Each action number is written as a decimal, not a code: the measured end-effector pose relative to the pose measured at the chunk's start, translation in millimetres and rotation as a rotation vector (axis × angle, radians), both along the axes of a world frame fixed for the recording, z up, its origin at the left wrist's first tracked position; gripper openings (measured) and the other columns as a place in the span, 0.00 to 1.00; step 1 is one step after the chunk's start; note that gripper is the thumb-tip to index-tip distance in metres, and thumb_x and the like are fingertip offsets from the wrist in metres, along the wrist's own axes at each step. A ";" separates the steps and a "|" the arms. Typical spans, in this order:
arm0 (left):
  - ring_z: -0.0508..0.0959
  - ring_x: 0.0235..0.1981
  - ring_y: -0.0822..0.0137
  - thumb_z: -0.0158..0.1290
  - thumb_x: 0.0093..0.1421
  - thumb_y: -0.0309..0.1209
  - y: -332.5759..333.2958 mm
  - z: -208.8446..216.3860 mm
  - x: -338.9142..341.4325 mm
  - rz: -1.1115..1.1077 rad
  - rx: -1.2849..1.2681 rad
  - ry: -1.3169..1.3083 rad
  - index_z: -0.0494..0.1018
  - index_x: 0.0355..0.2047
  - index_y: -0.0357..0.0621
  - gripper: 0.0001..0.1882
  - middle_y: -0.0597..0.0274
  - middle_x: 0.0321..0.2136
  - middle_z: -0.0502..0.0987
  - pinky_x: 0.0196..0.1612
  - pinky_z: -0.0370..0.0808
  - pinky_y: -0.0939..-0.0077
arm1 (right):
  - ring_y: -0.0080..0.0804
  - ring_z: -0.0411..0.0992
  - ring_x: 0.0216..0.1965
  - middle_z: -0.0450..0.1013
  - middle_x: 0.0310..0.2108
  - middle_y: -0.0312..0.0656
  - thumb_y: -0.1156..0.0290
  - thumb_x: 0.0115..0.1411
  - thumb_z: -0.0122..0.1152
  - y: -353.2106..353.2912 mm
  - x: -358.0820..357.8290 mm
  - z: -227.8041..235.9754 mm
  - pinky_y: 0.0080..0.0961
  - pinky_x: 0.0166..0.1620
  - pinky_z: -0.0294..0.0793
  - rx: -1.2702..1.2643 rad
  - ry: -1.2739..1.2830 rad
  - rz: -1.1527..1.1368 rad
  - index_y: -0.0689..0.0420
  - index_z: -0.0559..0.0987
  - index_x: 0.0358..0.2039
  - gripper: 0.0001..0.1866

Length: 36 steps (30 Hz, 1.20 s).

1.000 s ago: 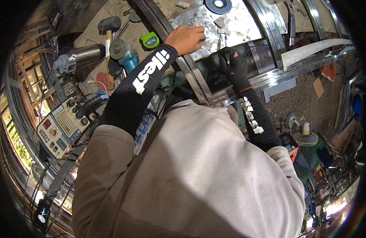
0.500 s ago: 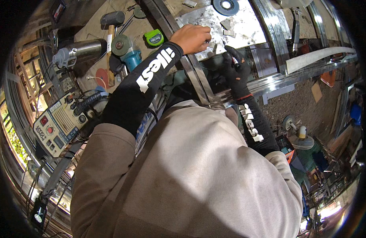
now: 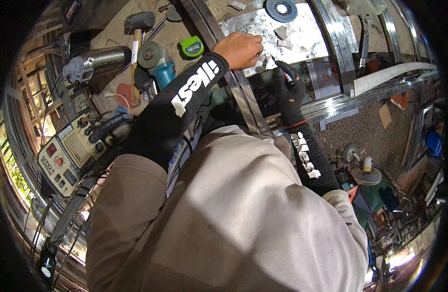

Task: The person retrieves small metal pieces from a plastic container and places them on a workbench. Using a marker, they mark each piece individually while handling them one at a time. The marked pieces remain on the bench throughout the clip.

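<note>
- Both hands are sitting lower in view vs the earlier frame; they're staying on the same patch of metal sheet [image 3: 301, 34], little real shift.
- Left hand [image 3: 242, 48] is curling knuckles-up, fingertips pressing on small cut metal pieces [image 3: 283, 33] on the sheet; can't tell if it's pinching one.
- Right hand [image 3: 288, 95], in a black glove, is closing round a dark marker [image 3: 285, 73], tip angling toward the left hand's fingertips, just beside them.
- Sheet is lying inside a steel frame [image 3: 243, 92], framed like a shallow tray; scraps + a round grinding disc [image 3: 281, 9] are resting in it, disc well apart from the hands.
- Left of frame, on the bench: green tape measure [image 3: 192, 46], angle grinder [image 3: 158, 63], hammer [image 3: 136, 29], steel flask [image 3: 95, 62] lying on its side, contents not visible.
- Welding machine [image 3: 66, 155] is sitting at far left w/ cables plugged in.
</note>
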State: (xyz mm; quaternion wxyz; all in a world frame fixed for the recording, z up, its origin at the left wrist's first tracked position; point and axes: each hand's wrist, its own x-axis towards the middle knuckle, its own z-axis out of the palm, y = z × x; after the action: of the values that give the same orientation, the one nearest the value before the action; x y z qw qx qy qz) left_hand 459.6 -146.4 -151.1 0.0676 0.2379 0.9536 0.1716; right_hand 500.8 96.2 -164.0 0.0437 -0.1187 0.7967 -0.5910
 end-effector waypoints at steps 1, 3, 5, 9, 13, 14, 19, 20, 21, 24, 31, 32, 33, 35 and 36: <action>0.84 0.45 0.54 0.63 0.59 0.36 0.7 0.1 0.7 0.002 0.002 0.018 0.80 0.36 0.43 0.10 0.58 0.38 0.78 0.50 0.80 0.55 | 0.37 0.82 0.48 0.83 0.47 0.47 0.73 0.72 0.63 0.8 0.0 -1.2 0.33 0.52 0.79 -0.001 -0.017 0.001 0.56 0.85 0.53 0.12; 0.84 0.44 0.55 0.63 0.58 0.35 1.2 1.0 1.3 0.002 0.009 0.037 0.81 0.35 0.43 0.09 0.59 0.38 0.79 0.49 0.80 0.55 | 0.38 0.82 0.48 0.83 0.47 0.47 0.73 0.72 0.63 1.3 0.2 -3.1 0.33 0.52 0.79 -0.003 -0.052 0.001 0.57 0.85 0.53 0.12; 0.84 0.45 0.55 0.63 0.58 0.36 0.7 2.7 1.3 0.000 0.018 0.044 0.81 0.35 0.43 0.10 0.58 0.38 0.79 0.49 0.80 0.55 | 0.37 0.82 0.48 0.83 0.47 0.47 0.73 0.72 0.64 1.4 -0.3 -4.2 0.33 0.52 0.79 -0.012 -0.031 0.002 0.57 0.85 0.54 0.12; 0.82 0.47 0.54 0.63 0.62 0.41 -0.2 6.5 1.5 0.010 -0.015 -0.031 0.80 0.39 0.44 0.14 0.58 0.41 0.77 0.52 0.78 0.55 | 0.35 0.81 0.49 0.83 0.47 0.46 0.73 0.72 0.64 2.2 -0.3 -2.8 0.32 0.53 0.80 -0.055 -0.033 0.011 0.58 0.85 0.54 0.13; 0.81 0.48 0.53 0.63 0.62 0.41 -0.2 7.6 2.8 0.028 -0.012 -0.029 0.80 0.40 0.44 0.15 0.57 0.41 0.77 0.53 0.78 0.54 | 0.33 0.81 0.49 0.83 0.48 0.44 0.74 0.72 0.64 3.4 0.9 0.2 0.31 0.53 0.80 -0.059 -0.054 0.009 0.58 0.84 0.55 0.13; 0.81 0.48 0.53 0.63 0.62 0.41 -0.2 7.3 2.5 0.029 -0.011 -0.032 0.80 0.40 0.44 0.15 0.57 0.41 0.77 0.53 0.78 0.54 | 0.32 0.81 0.49 0.83 0.48 0.44 0.74 0.72 0.64 3.5 0.8 0.9 0.30 0.53 0.80 -0.061 -0.051 0.010 0.59 0.84 0.55 0.13; 0.81 0.47 0.54 0.62 0.63 0.42 -0.2 5.4 1.5 0.026 -0.011 -0.042 0.80 0.39 0.44 0.14 0.58 0.40 0.77 0.52 0.78 0.55 | 0.32 0.81 0.48 0.83 0.48 0.44 0.74 0.72 0.65 2.6 -1.6 4.7 0.31 0.52 0.80 -0.039 0.015 0.041 0.58 0.84 0.55 0.13; 0.81 0.47 0.54 0.62 0.63 0.41 0.1 5.1 0.9 0.024 -0.018 -0.055 0.80 0.38 0.44 0.14 0.58 0.40 0.77 0.52 0.78 0.55 | 0.33 0.82 0.48 0.83 0.47 0.45 0.73 0.71 0.65 2.5 -2.4 5.7 0.31 0.51 0.80 -0.019 0.050 0.055 0.58 0.84 0.55 0.13; 0.81 0.47 0.55 0.62 0.63 0.41 0.3 4.9 0.9 0.020 -0.017 -0.052 0.80 0.38 0.44 0.14 0.58 0.40 0.77 0.51 0.78 0.55 | 0.33 0.82 0.48 0.83 0.47 0.45 0.73 0.71 0.66 2.1 -2.9 6.7 0.31 0.51 0.81 0.001 0.086 0.067 0.58 0.84 0.55 0.13; 0.81 0.47 0.55 0.62 0.63 0.41 0.2 4.5 0.7 0.011 -0.029 -0.051 0.80 0.38 0.44 0.13 0.59 0.39 0.77 0.51 0.78 0.55 | 0.35 0.83 0.45 0.83 0.44 0.47 0.72 0.71 0.67 -2.2 -1.4 9.6 0.32 0.48 0.81 0.047 0.025 0.065 0.58 0.84 0.53 0.12; 0.81 0.47 0.56 0.63 0.61 0.40 0.8 3.3 1.2 0.012 -0.034 -0.066 0.79 0.38 0.45 0.12 0.61 0.39 0.77 0.51 0.78 0.55 | 0.35 0.83 0.38 0.84 0.40 0.48 0.69 0.71 0.66 -14.2 -6.2 21.9 0.32 0.41 0.80 0.105 -0.028 0.068 0.58 0.82 0.50 0.10; 0.81 0.47 0.56 0.64 0.60 0.39 1.1 3.1 0.8 0.010 -0.038 -0.062 0.79 0.38 0.45 0.12 0.61 0.39 0.77 0.51 0.78 0.55 | 0.32 0.82 0.40 0.83 0.41 0.47 0.70 0.72 0.65 -15.2 -7.6 24.5 0.30 0.43 0.80 0.151 -0.050 0.079 0.59 0.82 0.51 0.10; 0.81 0.48 0.56 0.64 0.59 0.39 1.1 2.9 0.5 0.011 -0.031 -0.060 0.79 0.38 0.45 0.12 0.61 0.39 0.77 0.51 0.78 0.55 | 0.28 0.82 0.42 0.83 0.42 0.46 0.72 0.73 0.63 -16.2 -8.9 26.8 0.29 0.45 0.80 0.197 -0.057 0.097 0.61 0.81 0.52 0.10; 0.82 0.48 0.57 0.65 0.58 0.38 0.6 2.7 0.6 0.010 -0.015 -0.048 0.79 0.37 0.45 0.12 0.61 0.39 0.77 0.51 0.78 0.55 | 0.28 0.82 0.40 0.83 0.40 0.45 0.71 0.74 0.63 -18.3 -12.1 29.6 0.29 0.43 0.80 0.261 -0.014 0.099 0.61 0.82 0.51 0.10; 0.82 0.48 0.57 0.65 0.58 0.37 0.3 2.7 1.0 0.012 -0.015 -0.043 0.79 0.38 0.45 0.12 0.61 0.39 0.77 0.51 0.78 0.55 | 0.28 0.82 0.38 0.83 0.39 0.45 0.70 0.74 0.63 -20.0 -13.6 29.9 0.29 0.42 0.80 0.292 0.015 0.106 0.60 0.82 0.51 0.10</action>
State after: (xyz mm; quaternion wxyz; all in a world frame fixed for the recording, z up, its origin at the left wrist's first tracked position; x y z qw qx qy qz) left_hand 460.6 -146.1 -148.4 0.0887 0.2279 0.9547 0.1698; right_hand 487.2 76.2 -134.1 0.0858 -0.1572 0.8670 -0.4650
